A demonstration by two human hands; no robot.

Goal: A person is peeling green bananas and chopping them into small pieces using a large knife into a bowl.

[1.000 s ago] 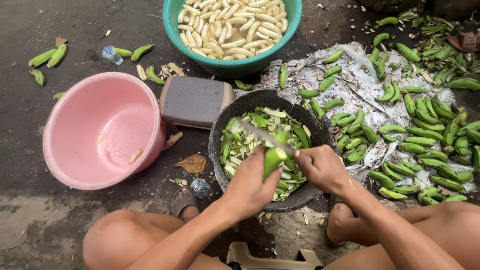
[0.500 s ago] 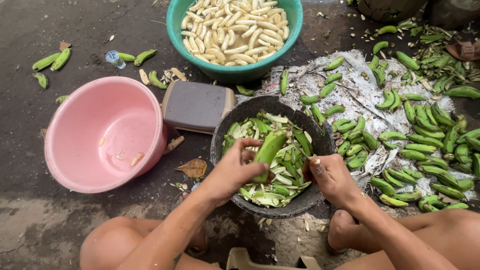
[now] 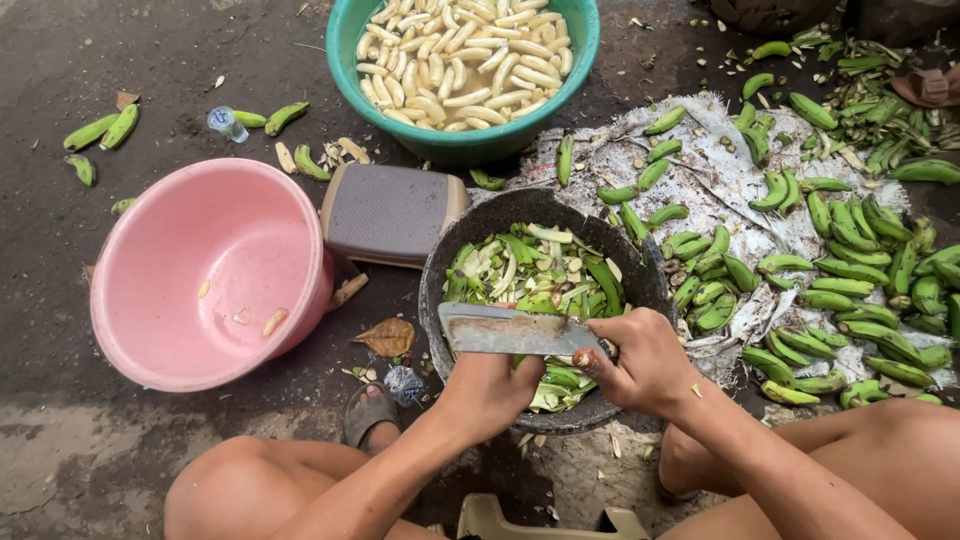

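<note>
The right hand point(image 3: 645, 362) gripped the handle end of a broad cleaver point(image 3: 515, 331), and the blade ran out flat from that grip toward the person's left, its long axis lying crosswise over the near rim of the dark basin point(image 3: 440, 280). The fingers of that grip were curled tight around the handle, so the grip was pressed together on the cleaver with nothing else in it.

The left hand point(image 3: 490, 392) sat just below the blade, touching or all but touching its underside, closer to the blade's middle than the right hand was. Its grip was bent inward and folded; whether it pinched a banana or a strip of peel could not be told, because the blade and the knuckles hid the palm.

Beyond both grips, in the basin, lay a heap of green peels point(image 3: 540, 275). To the right of the right grip, well apart, unpeeled green bananas point(image 3: 830, 290) were scattered on a pale sack on the ground. Far ahead of the grips stood a teal tub point(image 3: 575, 60) of peeled pale bananas point(image 3: 460, 50). Off to the left of the left grip sat an almost empty pink basin point(image 3: 130, 340), with a grey block point(image 3: 390, 212) between it and the dark basin.
</note>
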